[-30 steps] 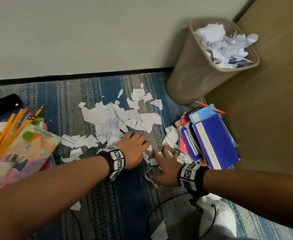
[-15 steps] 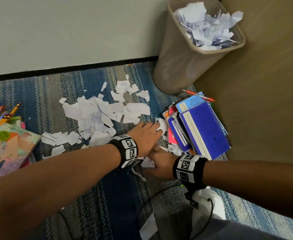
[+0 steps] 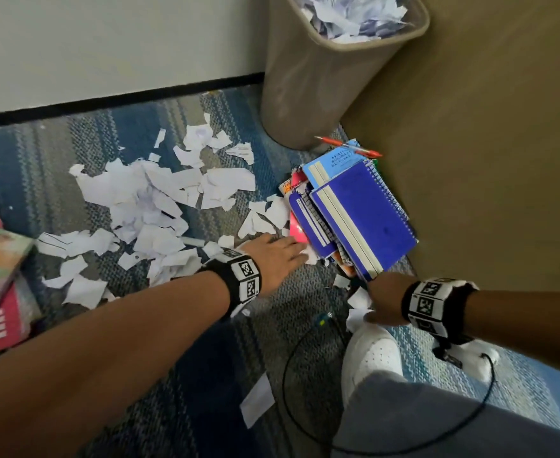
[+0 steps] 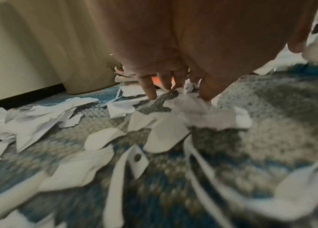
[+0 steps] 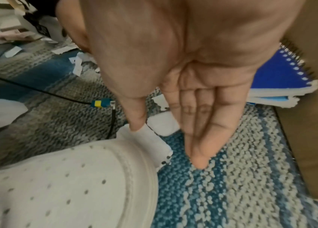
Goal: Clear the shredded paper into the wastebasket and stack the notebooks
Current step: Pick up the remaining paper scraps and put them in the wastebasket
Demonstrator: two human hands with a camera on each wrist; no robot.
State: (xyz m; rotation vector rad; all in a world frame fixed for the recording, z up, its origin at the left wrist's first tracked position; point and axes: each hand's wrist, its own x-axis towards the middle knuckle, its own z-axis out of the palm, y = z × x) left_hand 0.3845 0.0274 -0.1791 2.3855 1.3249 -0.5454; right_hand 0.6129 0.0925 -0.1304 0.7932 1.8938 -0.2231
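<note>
The left hand (image 3: 273, 256) lay flat, fingers spread over paper scraps (image 3: 265, 219) beside the notebooks (image 3: 354, 213), gripping nothing. The right hand (image 3: 382, 302), open too, touched a scrap (image 5: 148, 138). The wastebasket (image 3: 321, 77) stood beyond both, nearer the right.

White paper scraps (image 3: 146, 200) across carpet; askew notebooks (image 3: 354, 213) (blue-topped) beside full wastebasket (image 3: 308, 77).
</note>
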